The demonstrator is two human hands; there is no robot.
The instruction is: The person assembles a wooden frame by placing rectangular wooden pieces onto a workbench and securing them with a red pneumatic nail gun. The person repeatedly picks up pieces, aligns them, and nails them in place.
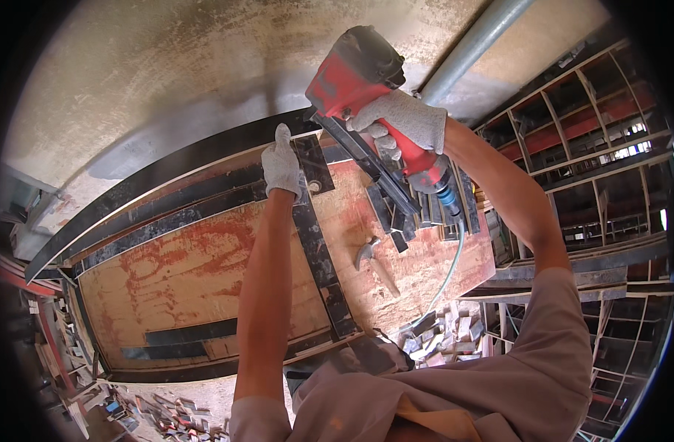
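My right hand (416, 124), in a pale knitted glove, is wrapped round the handle of a red and black nail gun (348, 85). Its nose rests at or just above the far right corner of a wooden frame; contact cannot be made out. A blue coupling (449, 199) joins the gun's handle to a thin air hose (455, 258). My gloved left hand (281, 168) is closed at the far edge of the frame, by a long black board (167, 163) standing on edge. The underside of its fingers is hidden. Black strips (316, 236) border the orange-stained panel (204, 272).
A hammer (377, 267) lies on the worktable (425, 269) right of the frame. Several short black strips (388, 214) lie beyond it. Offcuts (447, 331) are heaped below the table, with more scraps (175, 420) at lower left. Racks (595, 162) stand right; a wall (167, 81) rises behind.
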